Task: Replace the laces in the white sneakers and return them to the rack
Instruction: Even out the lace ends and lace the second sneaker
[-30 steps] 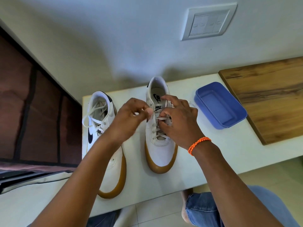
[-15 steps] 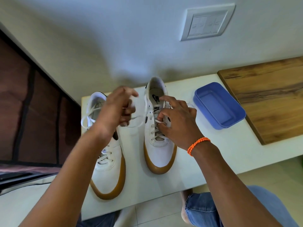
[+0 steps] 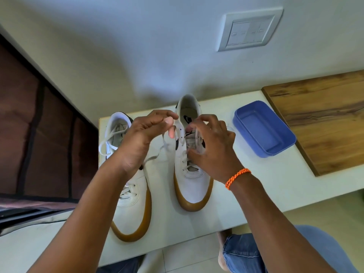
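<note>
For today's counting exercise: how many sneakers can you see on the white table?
2. The left sneaker lies near the table's left edge, partly behind the left hand. The right sneaker sits mid-table under the right hand. None appears hidden.

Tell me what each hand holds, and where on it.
The left hand pinches the lace near its free end. The right hand curls over the right sneaker at the upper eyelets; its grip there is too blurred to tell.

Soft, even daylight; wide-angle edge bending; lace (image 3: pixel 157 152) motion-blurred.
</note>
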Motion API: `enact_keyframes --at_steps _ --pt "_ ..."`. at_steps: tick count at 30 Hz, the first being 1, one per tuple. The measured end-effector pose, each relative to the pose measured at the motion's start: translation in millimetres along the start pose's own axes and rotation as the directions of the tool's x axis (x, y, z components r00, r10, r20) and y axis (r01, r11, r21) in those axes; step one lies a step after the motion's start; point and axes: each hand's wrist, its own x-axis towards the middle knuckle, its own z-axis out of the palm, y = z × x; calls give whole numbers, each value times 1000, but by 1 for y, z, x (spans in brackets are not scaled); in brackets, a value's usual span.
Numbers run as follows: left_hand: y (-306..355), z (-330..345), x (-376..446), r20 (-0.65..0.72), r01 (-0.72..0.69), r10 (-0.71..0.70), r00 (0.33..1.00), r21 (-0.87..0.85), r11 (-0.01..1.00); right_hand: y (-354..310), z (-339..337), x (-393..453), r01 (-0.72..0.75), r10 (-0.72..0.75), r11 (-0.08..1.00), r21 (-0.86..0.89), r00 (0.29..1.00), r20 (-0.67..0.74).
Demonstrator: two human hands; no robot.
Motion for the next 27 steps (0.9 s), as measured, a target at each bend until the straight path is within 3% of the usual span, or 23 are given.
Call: enact_keyframes --at_steps 5,8,12,17,22,24,26,27 --pt "1 10 -1 56 -46 56 997 -165 985 -15 9 -3 113 -74 960 255 985 -155" --pt "1 15 -3 124 35 -16 992 -154 987 -12 -3 -2 172 -69 942 288 939 -337" --pt "0 17 -3 130 67 -58 990 -67 995 -4 -22 3 141 156 848 511 855 -495" --pt "-7 7 4 -12 51 -60 998 -376 925 11 -29 8 48 533 589 807 728 -432" --pt "0 3 4 -203 49 -205 957 -587 808 25 -26 8 -39 724 359 932 642 -252" --pt "-1 5 5 -335 95 -275 901 -466 880 24 -26 8 -54 740 277 959 648 -177" --pt "-9 6 6 -488 172 -173 855 -47 984 20 -26 8 -81 694 214 973 714 -93" --pt "-13 6 7 -517 164 -44 855 189 968 15 -26 9 -104 635 196 975 771 -45"
